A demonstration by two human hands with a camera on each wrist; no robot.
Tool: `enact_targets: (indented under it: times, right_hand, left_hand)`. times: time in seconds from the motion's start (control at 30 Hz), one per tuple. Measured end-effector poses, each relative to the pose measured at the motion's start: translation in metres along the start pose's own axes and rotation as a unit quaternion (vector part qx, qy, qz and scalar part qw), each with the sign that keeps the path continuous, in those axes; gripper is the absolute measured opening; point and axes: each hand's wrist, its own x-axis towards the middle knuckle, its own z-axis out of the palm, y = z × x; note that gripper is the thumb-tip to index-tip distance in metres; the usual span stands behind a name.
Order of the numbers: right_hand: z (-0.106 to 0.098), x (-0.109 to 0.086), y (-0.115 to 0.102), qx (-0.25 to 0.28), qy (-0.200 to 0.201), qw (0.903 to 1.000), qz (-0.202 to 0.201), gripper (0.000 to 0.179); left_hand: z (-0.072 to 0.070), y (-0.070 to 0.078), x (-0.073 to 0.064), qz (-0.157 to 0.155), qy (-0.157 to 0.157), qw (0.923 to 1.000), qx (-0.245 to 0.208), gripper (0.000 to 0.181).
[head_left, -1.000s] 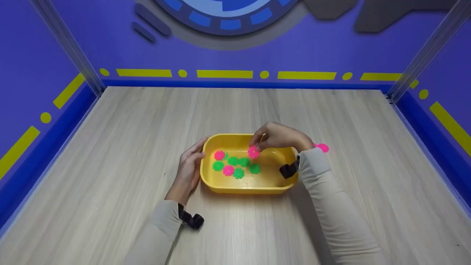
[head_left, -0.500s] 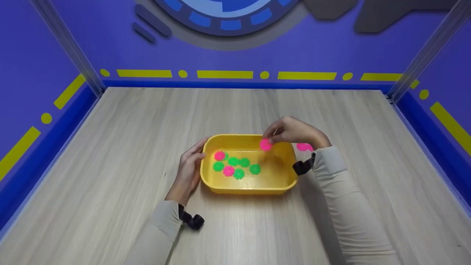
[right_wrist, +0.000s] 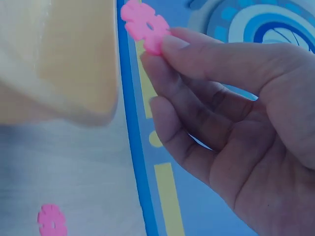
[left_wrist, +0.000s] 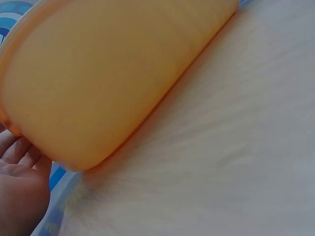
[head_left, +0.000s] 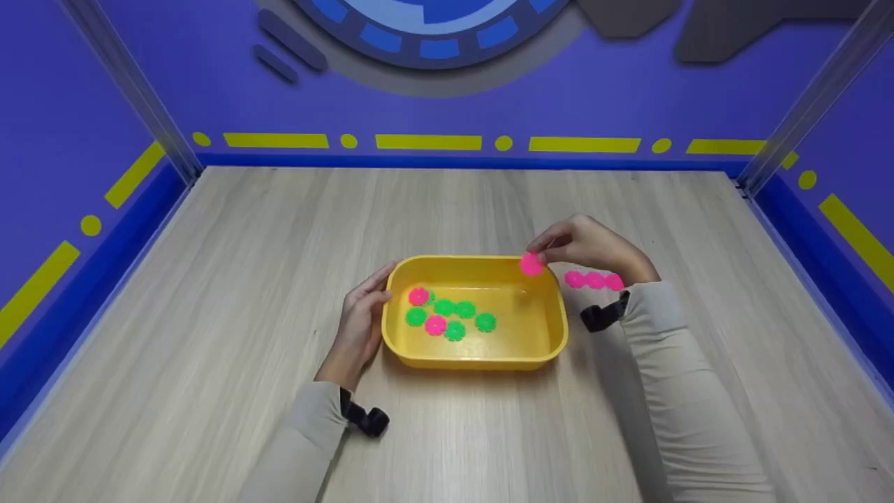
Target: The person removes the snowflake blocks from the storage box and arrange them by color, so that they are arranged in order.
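My right hand (head_left: 594, 244) pinches a pink snowflake building disc (head_left: 531, 264) between thumb and fingers, over the far right corner of a yellow plastic bin (head_left: 475, 362). In the right wrist view the notched disc (right_wrist: 145, 24) has a slot at its centre. My left hand (head_left: 360, 321) holds the bin's left side, thumb at the rim; in the left wrist view its fingers (left_wrist: 22, 152) lie against the outer wall. Inside the bin are several green discs (head_left: 455, 331) and two pink discs (head_left: 435, 325), mostly toward the left.
Just right of the bin, a row of joined pink discs (head_left: 594, 280) lies on the wooden table (head_left: 279, 230). Blue-purple panels (head_left: 489, 112) with yellow markings wall the table at the back and both sides.
My right hand has moved right and away from me, carrying the pink disc from above the bin's middle to its far right corner. The pink row has come into fuller view. My left hand stays put.
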Motion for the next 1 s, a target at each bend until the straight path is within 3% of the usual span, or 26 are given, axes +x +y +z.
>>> enact_targets:
  times: [0.17,1.0]
  right_hand:
    - [-0.006,-0.007,0.015,0.023,0.014,0.9994,0.023,0.021]
    - [-0.023,-0.039,0.059,0.009,0.082,0.9931,0.084,0.025]
  left_hand:
    - [0.000,0.000,-0.001,-0.005,-0.002,1.0000,-0.001,0.055]
    - [0.001,0.001,0.000,-0.007,0.009,0.9999,0.011,0.055]
